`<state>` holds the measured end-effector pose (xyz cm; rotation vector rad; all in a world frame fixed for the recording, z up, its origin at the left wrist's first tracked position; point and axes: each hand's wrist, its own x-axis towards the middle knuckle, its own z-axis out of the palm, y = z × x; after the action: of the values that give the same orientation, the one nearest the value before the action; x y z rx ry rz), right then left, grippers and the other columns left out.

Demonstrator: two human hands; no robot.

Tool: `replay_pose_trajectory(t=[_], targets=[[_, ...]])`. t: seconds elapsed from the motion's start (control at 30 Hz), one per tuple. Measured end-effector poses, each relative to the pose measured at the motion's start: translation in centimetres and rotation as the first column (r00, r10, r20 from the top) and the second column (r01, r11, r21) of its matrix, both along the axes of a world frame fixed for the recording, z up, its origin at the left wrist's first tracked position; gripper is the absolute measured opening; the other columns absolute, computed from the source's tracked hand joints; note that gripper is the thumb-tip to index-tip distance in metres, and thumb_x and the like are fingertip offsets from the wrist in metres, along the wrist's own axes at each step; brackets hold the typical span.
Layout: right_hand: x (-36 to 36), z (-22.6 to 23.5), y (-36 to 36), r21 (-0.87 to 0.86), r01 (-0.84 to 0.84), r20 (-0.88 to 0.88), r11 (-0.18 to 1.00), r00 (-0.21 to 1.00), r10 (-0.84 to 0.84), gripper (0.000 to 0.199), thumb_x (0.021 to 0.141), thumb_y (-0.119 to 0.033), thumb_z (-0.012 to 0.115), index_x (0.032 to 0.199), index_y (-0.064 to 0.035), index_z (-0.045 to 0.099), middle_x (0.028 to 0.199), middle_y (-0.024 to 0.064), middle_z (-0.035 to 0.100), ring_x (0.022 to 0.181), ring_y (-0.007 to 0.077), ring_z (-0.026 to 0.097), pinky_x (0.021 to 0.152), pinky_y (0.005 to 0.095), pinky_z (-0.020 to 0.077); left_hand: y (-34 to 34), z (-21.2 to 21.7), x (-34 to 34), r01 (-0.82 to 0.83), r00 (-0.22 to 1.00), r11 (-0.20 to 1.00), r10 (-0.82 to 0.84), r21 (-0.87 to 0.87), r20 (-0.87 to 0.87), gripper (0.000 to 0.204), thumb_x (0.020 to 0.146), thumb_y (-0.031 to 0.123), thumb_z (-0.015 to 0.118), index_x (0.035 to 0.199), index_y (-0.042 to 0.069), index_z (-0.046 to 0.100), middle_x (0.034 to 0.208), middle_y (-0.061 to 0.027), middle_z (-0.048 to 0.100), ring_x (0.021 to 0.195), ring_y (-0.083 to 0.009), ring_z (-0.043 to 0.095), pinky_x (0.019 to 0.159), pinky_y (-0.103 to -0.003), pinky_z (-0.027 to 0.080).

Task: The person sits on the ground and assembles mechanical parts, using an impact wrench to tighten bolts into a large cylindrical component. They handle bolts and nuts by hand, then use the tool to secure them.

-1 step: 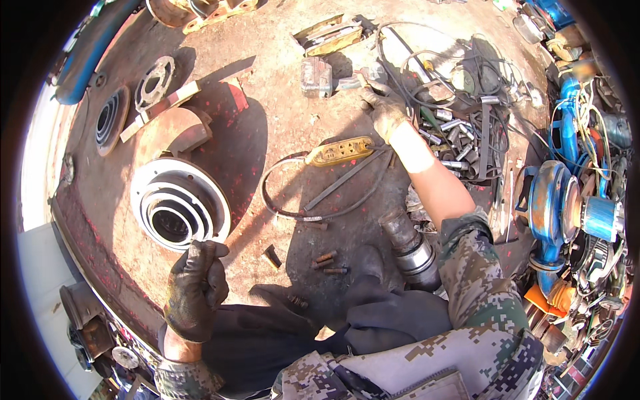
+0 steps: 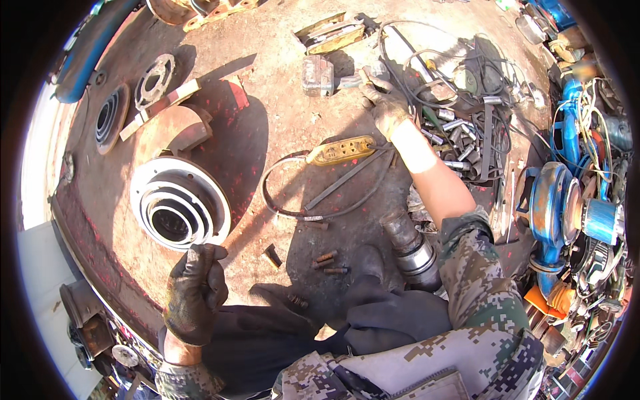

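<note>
My left hand (image 2: 193,293), in a dark soiled glove, is closed beside the near rim of a round metal part (image 2: 217,193) with stepped pale rings and a dark central hole. Whatever its curled fingers hold, if anything, I cannot make out. Stretched forward, my right hand (image 2: 388,115) wears a lighter worn glove, with fingers apart. Its fingertips are at a grey cordless power tool (image 2: 348,82) that lies on the ground with a blocky base (image 2: 318,75). Whether they touch it is unclear.
A yellow power strip (image 2: 341,151) with a looped cable lies between my arms. Loose sockets (image 2: 460,137) are heaped to the right, beside tangled cords. Near my legs are bolts (image 2: 325,257) and a thick metal shaft (image 2: 408,250). A blue pump (image 2: 550,200) stands far right.
</note>
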<state>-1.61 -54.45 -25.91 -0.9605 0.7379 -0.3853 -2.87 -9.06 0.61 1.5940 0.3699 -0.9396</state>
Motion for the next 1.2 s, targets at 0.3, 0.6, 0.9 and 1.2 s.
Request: replay_pose_trajectory(t=[0.3,0.6,0.9,1.2], targets=[[1.7,0.3,1.0,0.01,-0.081,0.08,0.997,0.994,0.08,0.037,0.095,0.002,0.073,0.131,0.0025,0.063,0.116,0.0137,0.073,0.101,0.0181,0.072,0.083,0.0267,0.06,-0.3,0.8,-0.6,-0.025,1.0,0.99,0.025,0.142,-0.002,0.041,0.111,0.033,0.056,0.13,-0.003,0.061,0.08,0.0003,0.057,0.063,-0.0061,0.052,0.057,-0.021,0.042],[4.7,-1.7,-3.0,-0.011,0.126,0.027,0.992,0.992,-0.126,0.028,0.095,0.002,0.074,0.122,0.0019,0.069,0.104,0.0065,0.071,0.081,0.0141,0.068,0.071,0.0226,0.0591,-0.7,1.4,-0.9,-0.074,0.997,0.989,0.077,0.13,-0.023,0.049,0.108,0.033,0.062,0.136,-0.006,0.056,0.086,-0.0058,0.064,0.069,-0.012,0.061,0.059,-0.024,0.049],[7.6,-0.7,-5.8,-0.225,0.071,0.002,0.972,0.997,-0.072,0.05,0.099,0.001,0.066,0.145,0.0069,0.049,0.134,0.0218,0.064,0.119,0.03,0.068,0.104,0.0373,0.0547,-0.6,3.0,-1.2,-0.063,0.994,0.979,0.079,0.194,-0.077,0.043,0.11,0.035,0.056,0.129,-0.004,0.061,0.077,-0.0021,0.06,0.048,-0.0084,0.047,0.047,-0.023,0.04],[-1.1,-2.1,1.5,-0.505,-0.474,-0.306,0.721,0.88,0.364,0.03,0.104,-0.027,0.069,0.123,-0.0047,0.073,0.103,0.0017,0.074,0.091,0.0128,0.07,0.083,0.0264,0.0569,4.2,2.6,-0.2,-0.028,0.983,0.967,-0.018,0.253,0.181,0.044,0.111,0.041,0.052,0.108,-0.002,0.064,0.055,0.0024,0.043,0.041,-0.0052,0.035,0.042,-0.023,0.025]])
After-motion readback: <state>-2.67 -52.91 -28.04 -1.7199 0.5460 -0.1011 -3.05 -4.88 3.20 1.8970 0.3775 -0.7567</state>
